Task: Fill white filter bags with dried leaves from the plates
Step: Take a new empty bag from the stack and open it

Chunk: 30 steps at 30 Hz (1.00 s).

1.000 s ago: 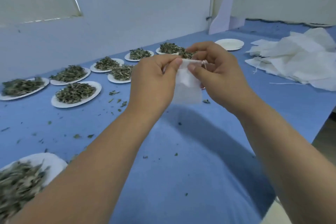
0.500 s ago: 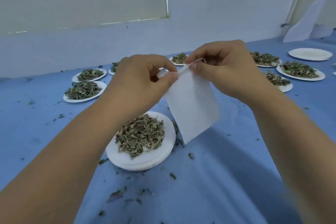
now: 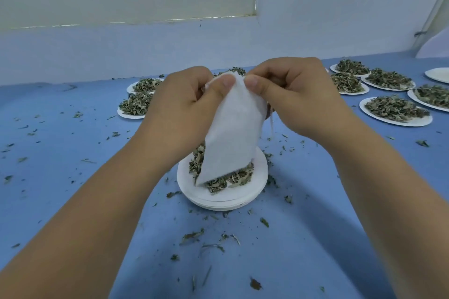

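Two hands meet at the centre of the head view, and both pinch the top edge of one bag (image 3: pixel 233 133). We see the left hand (image 3: pixel 179 107) with its thumb pressed on the near face of the mouth and its other fingers curled behind. The right hand (image 3: pixel 296 97) grips the same edge just to the right, so the two thumbs nearly touch. We cannot tell whether the mouth is pulled apart.

From the grip the bag hangs tilted, its lowest corner down and to the left. That corner reaches the leaves (image 3: pixel 239 176), but we cannot tell whether it rests on them or hangs just above. A thin string (image 3: pixel 271 126) dangles under the right hand, beside the bag.

Straight below the grip stands the plate (image 3: pixel 218 199) that holds those leaves; its rim shows layers, like a stack. Left of the grip and farther off, two heaped plates (image 3: pixel 132 114) lie partly hidden by the left hand. Right of the grip and farther off we count several more heaped plates (image 3: pixel 396 110), and a bare one (image 3: pixel 437 75) at the frame edge. Crumbs (image 3: pixel 192 235) are scattered over the blue table (image 3: pixel 73 177) all around.
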Available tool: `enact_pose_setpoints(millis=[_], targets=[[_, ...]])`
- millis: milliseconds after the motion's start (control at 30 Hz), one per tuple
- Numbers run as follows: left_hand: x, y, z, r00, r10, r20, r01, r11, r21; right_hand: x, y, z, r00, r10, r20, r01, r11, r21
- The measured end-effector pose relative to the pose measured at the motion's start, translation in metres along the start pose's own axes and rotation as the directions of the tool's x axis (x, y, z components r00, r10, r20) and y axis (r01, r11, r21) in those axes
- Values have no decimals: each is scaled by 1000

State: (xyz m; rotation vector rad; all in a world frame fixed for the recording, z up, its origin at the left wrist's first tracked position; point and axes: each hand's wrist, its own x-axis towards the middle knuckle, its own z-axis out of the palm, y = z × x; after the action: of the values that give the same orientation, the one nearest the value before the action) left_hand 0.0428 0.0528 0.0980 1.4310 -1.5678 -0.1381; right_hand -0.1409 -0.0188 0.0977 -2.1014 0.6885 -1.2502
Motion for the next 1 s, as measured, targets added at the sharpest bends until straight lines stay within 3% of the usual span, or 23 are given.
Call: enact_pose_setpoints(millis=[100, 233, 333, 433, 533, 567, 633, 867, 1000], targets=[[-2, -6, -3, 998, -3, -61, -3, 996, -94, 2, 2, 5, 998, -5, 66, -2, 994, 112], [-11, -9, -10, 998, -58, -6, 53, 949, -310, 3, 5, 5, 980, 40, 195, -106, 933, 343], [-10, -12, -17, 997, -56, 61, 73, 946, -316, 5, 9, 4, 885, 93, 456, -292, 873, 390], [-7, -16, -24, 985, -102, 138, 142, 938, -315, 6, 9, 3, 777, 24, 629, -345, 853, 393], [-14, -24, -30, 919, -145, 366, 358, 697, -622, 8, 10, 4, 777, 18, 629, -300, 889, 346], [-16, -29, -32, 903, -129, 409, 384, 671, -635, 8, 13, 5, 798, 37, 602, -286, 902, 323], [-17, -38, -33, 893, -157, 421, 391, 734, -556, 10, 17, 8, 825, 58, 562, -255, 926, 278], [-13, -50, -29, 950, -152, 274, 253, 886, -389, 15, 11, 25, 772, 41, 634, -233, 947, 222], [-12, -57, -38, 957, -148, 248, 245, 873, -423, 18, 8, 33, 803, 69, 592, -202, 966, 161]])
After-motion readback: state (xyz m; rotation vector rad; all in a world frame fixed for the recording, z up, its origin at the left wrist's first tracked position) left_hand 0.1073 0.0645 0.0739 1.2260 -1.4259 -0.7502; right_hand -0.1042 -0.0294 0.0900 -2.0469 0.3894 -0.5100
